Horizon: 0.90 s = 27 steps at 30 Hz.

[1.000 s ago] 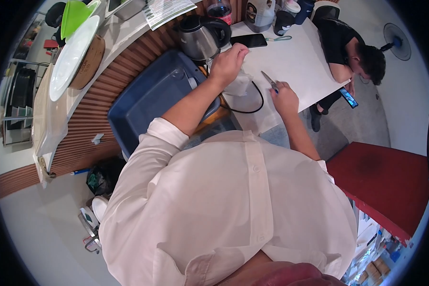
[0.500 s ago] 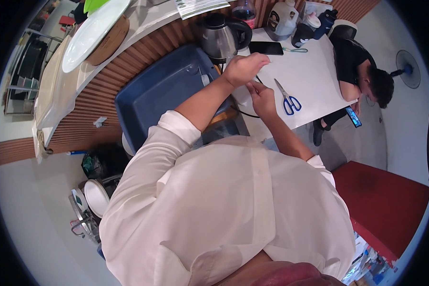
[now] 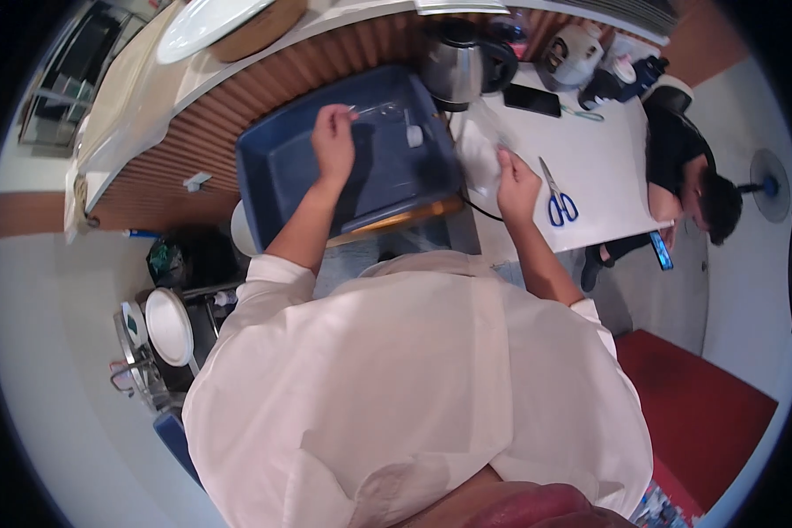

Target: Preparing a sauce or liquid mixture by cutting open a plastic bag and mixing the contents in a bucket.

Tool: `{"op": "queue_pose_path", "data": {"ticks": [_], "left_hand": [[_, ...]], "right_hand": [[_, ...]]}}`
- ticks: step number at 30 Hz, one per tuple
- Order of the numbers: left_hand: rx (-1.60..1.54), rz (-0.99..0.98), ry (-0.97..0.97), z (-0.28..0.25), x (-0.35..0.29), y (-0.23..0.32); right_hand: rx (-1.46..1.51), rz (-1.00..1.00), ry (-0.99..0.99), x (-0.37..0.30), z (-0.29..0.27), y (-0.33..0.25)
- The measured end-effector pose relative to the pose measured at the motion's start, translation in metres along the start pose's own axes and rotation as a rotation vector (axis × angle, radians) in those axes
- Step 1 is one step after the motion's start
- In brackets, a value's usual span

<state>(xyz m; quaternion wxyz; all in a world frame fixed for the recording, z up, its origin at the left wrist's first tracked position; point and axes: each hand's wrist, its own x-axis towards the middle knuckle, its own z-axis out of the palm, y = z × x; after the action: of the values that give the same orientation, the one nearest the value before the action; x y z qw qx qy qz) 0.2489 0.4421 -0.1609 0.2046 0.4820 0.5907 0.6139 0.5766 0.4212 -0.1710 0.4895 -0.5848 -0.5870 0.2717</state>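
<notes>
My left hand point(image 3: 333, 141) is over the blue plastic tub point(image 3: 277, 172), its fingers drawn together in a pinch. Whatever may be between them is too small to make out. Inside the tub lies a small white piece point(image 3: 414, 135), with something clear and shiny beside it. At the white table's left side, my right hand point(image 3: 520, 183) pinches the edge of a clear plastic bag point(image 3: 480, 145), which hangs limp near the kettle. Scissors with blue handles point(image 3: 561, 207) lie just right of that hand, apart from it.
An electric kettle point(image 3: 453, 66) stands behind the bag. A black phone point(image 3: 532, 100), a large jug point(image 3: 572, 55) and bottles occupy the table's point(image 3: 581, 145) far side. A person point(image 3: 678, 158) with a lit phone sits at the right. A dark cord runs beneath the bag.
My hands, close together before, have parted. The left moved left over the tub; the right remains by the table with the bag, now more visible. The whole view has shifted slightly.
</notes>
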Motion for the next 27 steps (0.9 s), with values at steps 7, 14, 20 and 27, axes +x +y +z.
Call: {"op": "queue_pose_path", "data": {"ticks": [7,14,20,27], "left_hand": [[-0.021,-0.157,0.409,-0.171,-0.006,-0.047],[0.776,-0.283,0.272,-0.24,-0.056,-0.058],[0.841,-0.221,0.259,-0.215,-0.074,-0.054],[0.907,-0.283,0.261,-0.21,-0.071,-0.073]], "right_hand": [[-0.188,-0.172,-0.215,-0.003,-0.032,-0.056],[-0.261,-0.226,-0.602,0.001,-0.039,-0.172],[-0.053,-0.204,-0.685,-0.019,-0.004,-0.17],[-0.04,-0.413,-0.634,-0.051,0.012,-0.171]]}}
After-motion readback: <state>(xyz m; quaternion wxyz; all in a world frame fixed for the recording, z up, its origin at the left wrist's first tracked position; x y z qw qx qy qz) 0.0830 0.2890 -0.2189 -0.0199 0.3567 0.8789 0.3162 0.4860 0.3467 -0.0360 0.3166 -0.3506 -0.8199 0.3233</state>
